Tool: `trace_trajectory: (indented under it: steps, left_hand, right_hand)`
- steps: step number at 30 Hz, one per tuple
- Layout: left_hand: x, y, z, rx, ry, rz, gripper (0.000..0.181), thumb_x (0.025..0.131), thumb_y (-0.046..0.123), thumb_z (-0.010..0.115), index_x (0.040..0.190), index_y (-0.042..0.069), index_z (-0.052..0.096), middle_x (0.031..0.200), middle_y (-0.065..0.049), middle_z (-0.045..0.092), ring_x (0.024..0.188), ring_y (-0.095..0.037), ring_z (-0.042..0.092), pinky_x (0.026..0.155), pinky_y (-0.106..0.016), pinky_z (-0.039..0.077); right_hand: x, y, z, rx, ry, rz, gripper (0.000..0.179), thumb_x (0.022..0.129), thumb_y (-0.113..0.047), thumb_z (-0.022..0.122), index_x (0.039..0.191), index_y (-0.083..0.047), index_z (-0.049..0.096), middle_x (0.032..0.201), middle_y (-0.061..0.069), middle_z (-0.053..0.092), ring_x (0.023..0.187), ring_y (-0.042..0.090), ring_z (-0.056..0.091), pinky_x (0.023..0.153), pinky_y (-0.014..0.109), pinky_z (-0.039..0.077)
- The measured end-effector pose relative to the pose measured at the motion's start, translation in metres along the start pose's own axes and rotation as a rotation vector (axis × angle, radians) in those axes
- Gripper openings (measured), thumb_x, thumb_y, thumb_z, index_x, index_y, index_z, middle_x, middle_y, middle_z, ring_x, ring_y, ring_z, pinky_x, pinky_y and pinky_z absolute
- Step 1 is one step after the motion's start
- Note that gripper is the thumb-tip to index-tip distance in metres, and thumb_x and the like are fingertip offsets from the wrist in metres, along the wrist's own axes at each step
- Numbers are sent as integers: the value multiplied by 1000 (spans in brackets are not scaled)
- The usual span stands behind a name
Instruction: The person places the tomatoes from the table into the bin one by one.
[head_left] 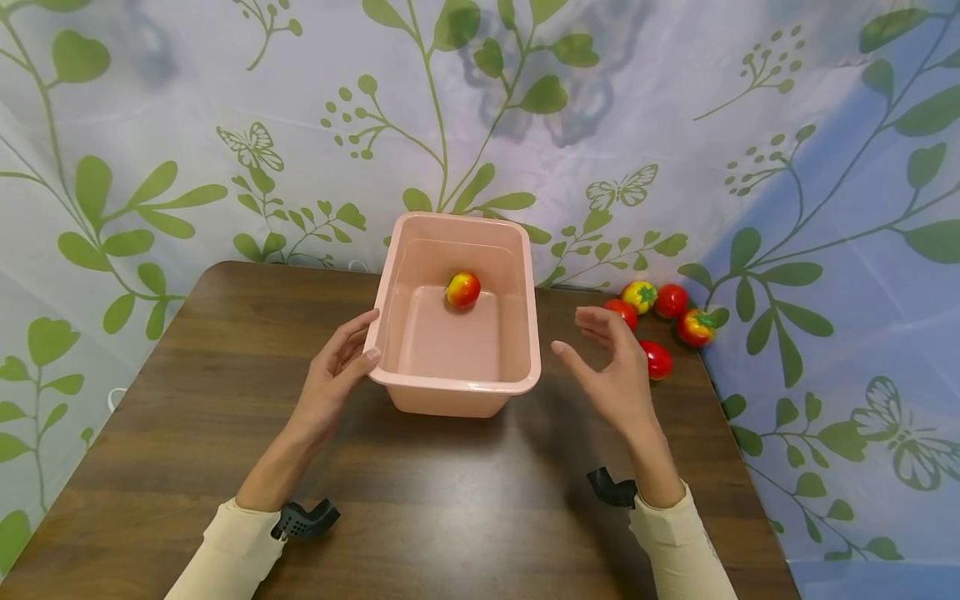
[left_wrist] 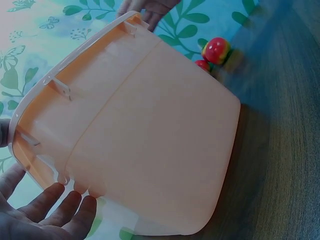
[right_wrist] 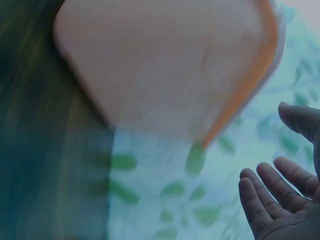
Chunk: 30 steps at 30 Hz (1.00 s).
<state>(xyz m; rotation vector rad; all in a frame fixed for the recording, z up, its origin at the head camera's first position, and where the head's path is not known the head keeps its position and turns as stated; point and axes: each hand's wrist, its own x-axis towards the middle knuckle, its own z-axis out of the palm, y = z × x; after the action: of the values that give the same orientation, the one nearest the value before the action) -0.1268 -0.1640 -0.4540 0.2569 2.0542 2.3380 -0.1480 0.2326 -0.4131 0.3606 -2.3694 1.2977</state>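
A pink plastic basin stands at the middle of the table's far side. Inside it lies one round red-and-yellow toy fruit. My left hand holds the basin's left rim; in the left wrist view, the fingers meet the outer wall while the thumb is up at the rim. To the right of the basin, apart from it, my right hand is held up with thumb and fingers spread and nothing between them. The right wrist view shows that same open palm beside the blurred basin wall.
Several shiny toy fruits, among them a yellow one and a red one, sit at the table's far right, beyond my right hand. A leaf-patterned cloth hangs behind the brown wooden table. Black wrist mounts stick out from both sleeves.
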Motion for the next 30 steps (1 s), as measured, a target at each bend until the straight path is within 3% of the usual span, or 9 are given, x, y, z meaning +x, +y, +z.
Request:
trace_trajectory:
  steps: [6,10,13,19,24,28,30]
  left_hand:
    - [-1,0,-1,1,3,-3,56,111,14,59,164,20,44,162,-24,48,138,-16,62,104,-21,57]
    - [-2,0,-2,5,8,-5,56,111,14,59,164,19,44,162,-24,48,139,-18,61,105,-20,56]
    - [-2,0,-3,4,14,-3,55,111,14,59,164,19,44,161,-23,49,140,-20,61,105,-21,56]
    - [-3,-3,-3,-2,10,-2,55,111,14,59,164,18,45,158,-16,55,133,-11,64,105,-22,57]
    - [-3,-3,-1,-5,2,-2,55,111,13,58,164,18,44,160,-23,51,137,-16,63,105,-22,57]
    - [-1,-1,0,-2,4,-4,56,111,14,59,165,19,44,161,-25,49,140,-23,61,106,-21,56]
    - [-1,0,1,1,5,-5,56,111,15,59,165,20,44,161,-26,48,138,-20,62,106,-21,56]
  right_hand:
    - [-4,49,-31,-77,87,147,54,91,-17,88,139,-9,65,136,11,71,127,30,69,108,12,49]
    - [-6,82,-49,-177,117,244,55,93,-25,86,140,-8,62,139,13,69,131,33,66,117,35,52]
    - [-7,109,-57,-231,110,312,60,94,-29,85,143,-7,59,145,17,64,136,39,59,120,58,46]
    - [-13,158,-64,-304,10,457,76,94,-31,82,155,-2,47,155,31,49,140,50,48,121,69,38]
    - [-20,174,-61,-323,-10,513,77,94,-30,81,156,-2,44,151,35,49,137,53,49,116,71,42]
    - [-19,176,-57,-312,15,511,76,94,-28,81,156,-3,44,148,35,50,135,54,51,114,71,42]
    - [-18,174,-56,-312,23,510,75,95,-27,81,156,-3,44,148,35,51,136,53,51,115,71,42]
